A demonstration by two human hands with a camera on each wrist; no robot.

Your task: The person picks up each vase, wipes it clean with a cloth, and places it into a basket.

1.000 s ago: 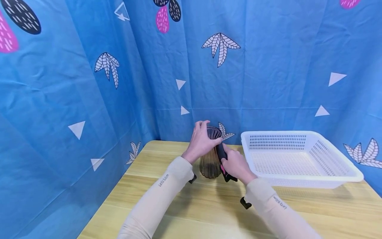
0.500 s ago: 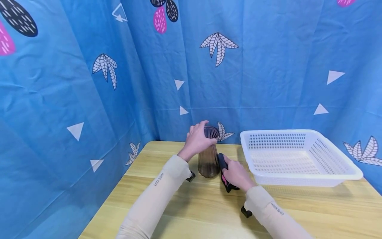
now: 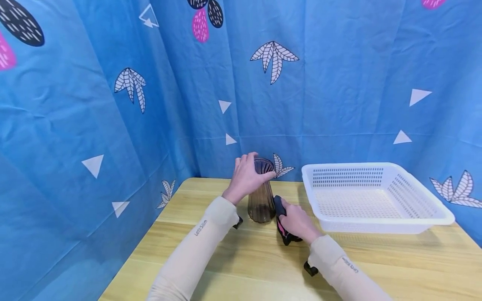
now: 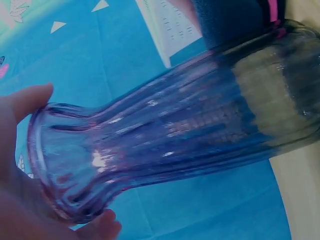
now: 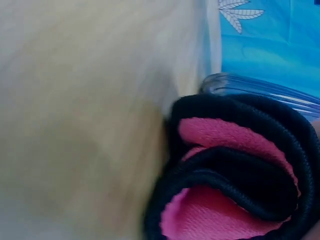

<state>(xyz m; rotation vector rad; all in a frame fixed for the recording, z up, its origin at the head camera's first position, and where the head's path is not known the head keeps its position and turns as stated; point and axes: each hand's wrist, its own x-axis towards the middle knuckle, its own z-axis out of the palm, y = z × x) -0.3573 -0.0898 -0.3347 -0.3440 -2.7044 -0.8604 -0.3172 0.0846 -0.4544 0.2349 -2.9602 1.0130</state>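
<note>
A ribbed, see-through brownish glass vase (image 3: 260,205) stands at the table's far side, tilted slightly in the head view. My left hand (image 3: 245,179) grips it at the flared rim, thumb on the near right side and fingers round the back. In the left wrist view, the flared mouth of the vase (image 4: 165,135) lies between thumb and fingers. My right hand (image 3: 299,221) holds a folded black cloth (image 3: 279,207) with a pink inner face, right beside the vase's lower right side. The right wrist view shows the rolled folds of this cloth (image 5: 235,160) close up.
A white perforated plastic basket (image 3: 376,222) sits on the right of the wooden table (image 3: 260,267). Behind and to the left hangs a blue patterned curtain (image 3: 339,104), close to the table's far edge.
The right hand has brought the cloth down from near the vase's rim to its lower side, away from the left thumb. My left hand keeps its grip on the rim.
</note>
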